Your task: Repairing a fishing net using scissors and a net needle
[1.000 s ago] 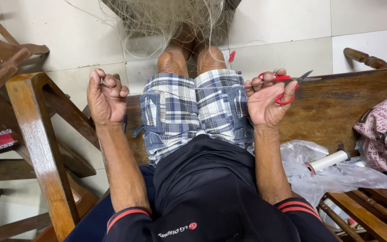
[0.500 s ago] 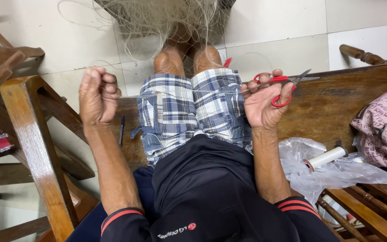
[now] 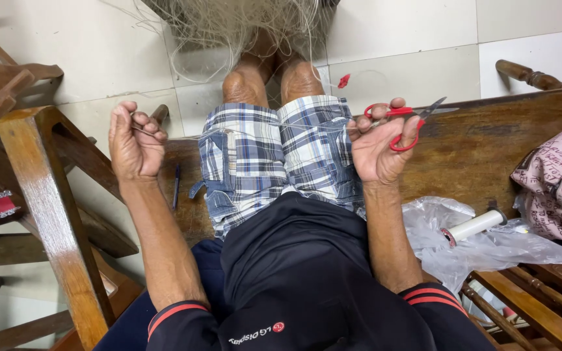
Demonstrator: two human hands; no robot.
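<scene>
I sit on a wooden bench, looking down at my plaid shorts and knees. My left hand is closed on a thin pale thread and held up over the bench's left end. The thread runs taut across my lap to my right hand. That hand also grips small red-handled scissors, blades pointing right. A tangle of fine pale netting hangs over my shins on the tiled floor.
A wooden chair frame stands close on the left. A blue pen lies on the bench by my left thigh. Crumpled clear plastic with a white spool lies at right, beside a pink patterned bag.
My left hand has moved a little leftward and turned, pulling the thread tighter. The right hand with the scissors has stayed about where it was.
</scene>
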